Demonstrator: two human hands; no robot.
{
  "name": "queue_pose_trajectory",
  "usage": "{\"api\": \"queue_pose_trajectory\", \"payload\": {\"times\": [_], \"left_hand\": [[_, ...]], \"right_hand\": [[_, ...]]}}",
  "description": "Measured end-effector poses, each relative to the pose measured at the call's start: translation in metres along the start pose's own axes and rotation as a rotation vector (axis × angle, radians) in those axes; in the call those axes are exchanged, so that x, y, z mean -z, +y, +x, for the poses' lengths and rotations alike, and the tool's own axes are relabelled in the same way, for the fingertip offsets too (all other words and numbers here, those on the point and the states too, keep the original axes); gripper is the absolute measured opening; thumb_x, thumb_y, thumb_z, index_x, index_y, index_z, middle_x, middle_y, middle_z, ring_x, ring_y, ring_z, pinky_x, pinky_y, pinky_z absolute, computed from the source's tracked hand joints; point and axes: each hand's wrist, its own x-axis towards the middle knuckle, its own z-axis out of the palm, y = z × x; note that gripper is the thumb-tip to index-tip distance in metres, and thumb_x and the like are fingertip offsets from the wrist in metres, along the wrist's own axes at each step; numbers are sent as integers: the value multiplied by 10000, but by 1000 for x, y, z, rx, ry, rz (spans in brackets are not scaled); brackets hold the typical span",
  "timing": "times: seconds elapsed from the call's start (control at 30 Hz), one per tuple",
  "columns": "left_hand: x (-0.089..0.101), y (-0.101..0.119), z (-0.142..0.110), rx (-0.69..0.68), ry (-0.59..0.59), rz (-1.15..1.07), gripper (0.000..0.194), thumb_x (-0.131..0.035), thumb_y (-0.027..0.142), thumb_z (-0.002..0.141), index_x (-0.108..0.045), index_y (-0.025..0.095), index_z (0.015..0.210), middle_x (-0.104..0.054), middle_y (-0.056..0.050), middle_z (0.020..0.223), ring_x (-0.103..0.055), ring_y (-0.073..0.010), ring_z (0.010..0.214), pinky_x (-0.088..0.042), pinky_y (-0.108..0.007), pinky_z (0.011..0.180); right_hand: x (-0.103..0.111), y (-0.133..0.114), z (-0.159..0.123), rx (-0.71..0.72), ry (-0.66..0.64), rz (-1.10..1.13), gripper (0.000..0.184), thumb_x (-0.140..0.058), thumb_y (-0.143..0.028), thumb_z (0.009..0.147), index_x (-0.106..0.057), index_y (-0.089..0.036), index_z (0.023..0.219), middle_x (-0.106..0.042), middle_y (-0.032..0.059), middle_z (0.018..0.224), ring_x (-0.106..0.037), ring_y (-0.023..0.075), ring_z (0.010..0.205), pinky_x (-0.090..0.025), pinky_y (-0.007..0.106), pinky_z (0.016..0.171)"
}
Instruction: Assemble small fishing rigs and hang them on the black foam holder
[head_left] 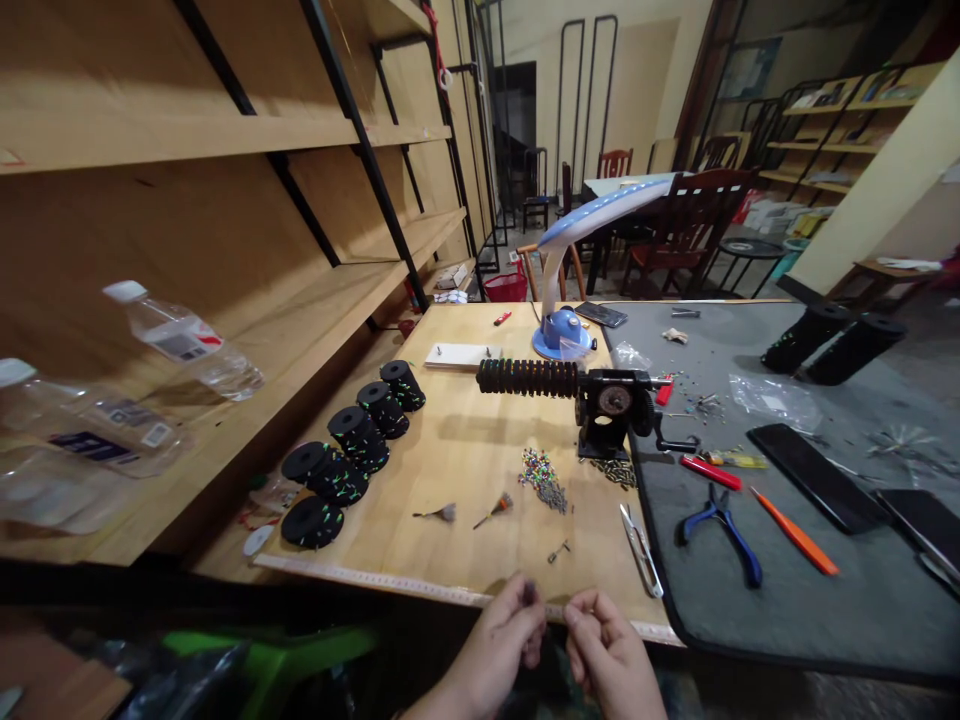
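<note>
My left hand [504, 640] and my right hand [611, 655] are close together at the near edge of the wooden board [480, 460], low in the view. The left thumb and forefinger pinch a tiny dark piece [529, 592]. The right hand's fingers are curled in a pinch too; what they grip is too small to make out. Just beyond the hands lie a small hook-like piece [558, 550], two small feathered pieces [442, 513], [496, 507] and a pile of coloured beads and pins [543, 478]. A black clamped vise [613, 410] carries a row of black discs [526, 377].
Several black foam spools [352, 450] line the board's left. Snips [640, 548], blue pliers [721, 528], an orange tool [795, 532] and phones [817, 475] lie on the grey mat [787, 600]. A blue desk lamp [562, 330] stands behind. Plastic bottles [184, 340] rest on the left shelf.
</note>
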Motion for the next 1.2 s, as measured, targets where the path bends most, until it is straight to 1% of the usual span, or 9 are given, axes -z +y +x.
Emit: {"api": "queue_pose_trajectory", "payload": {"times": [0.07,0.17,0.27,0.43,0.53,0.73,0.9,1.07,1.2], "left_hand": [[-1,-5,0,14,-12,-31,318,-644,427,722,-426,195,727,-389,91,560,-302,-69,504,-198,-222,492],[0,-6,-1,24,-18,12,368,-649,483,729,-424,191,733,-403,86,571,-304,-68,511,-164,-225,487],[0,-5,-4,5,-11,100,386,-599,537,765,-440,186,746,-440,68,596,-347,-76,528,-194,-226,492],[-2,-3,-7,-42,-19,191,390,-501,572,821,-433,193,760,-464,61,583,-383,-87,524,-273,-228,511],[-3,-4,-7,-81,-29,186,392,-476,585,834,-418,203,772,-468,63,556,-383,-90,493,-279,-228,487],[-6,-3,-6,-114,-47,156,396,-564,554,804,-402,205,708,-433,75,564,-357,-68,465,-261,-218,460],[-10,-2,-6,-64,-36,93,425,-612,566,761,-399,204,691,-421,78,565,-344,-59,456,-233,-212,443],[-12,-1,-8,-60,-28,93,447,-613,598,747,-412,202,700,-412,79,559,-341,-63,463,-239,-218,451],[-11,-2,-9,-101,-28,114,462,-599,616,756,-389,209,697,-395,79,587,-345,-72,494,-268,-217,475]], "right_hand": [[1,2,0,-4,2,-8,521,-655,-691,681,-518,-191,733,-442,-106,365,-287,37,331,-202,157,372],[2,4,1,-28,-34,-24,537,-646,-709,669,-513,-193,734,-449,-104,361,-296,42,332,-208,162,374],[3,3,2,-45,-76,-34,545,-633,-716,676,-509,-190,743,-454,-102,365,-298,44,335,-208,163,377],[1,-1,1,-45,-56,-38,571,-643,-733,645,-511,-184,729,-438,-104,363,-309,47,338,-206,164,380],[1,-2,0,-48,-46,-40,577,-654,-736,627,-516,-184,721,-434,-104,360,-323,52,336,-218,168,383],[0,-5,-1,-44,-52,-33,559,-659,-720,639,-516,-185,720,-438,-101,366,-317,55,345,-222,174,397],[-1,-6,-2,-48,-40,-28,549,-669,-709,638,-524,-184,708,-439,-97,369,-325,60,347,-230,180,405],[1,-3,-3,-41,-46,-24,531,-679,-687,650,-529,-180,703,-434,-100,366,-327,59,347,-231,179,406],[-1,-3,-3,-37,-53,-15,519,-684,-672,657,-543,-175,705,-441,-97,371,-329,60,346,-229,180,403]]}}
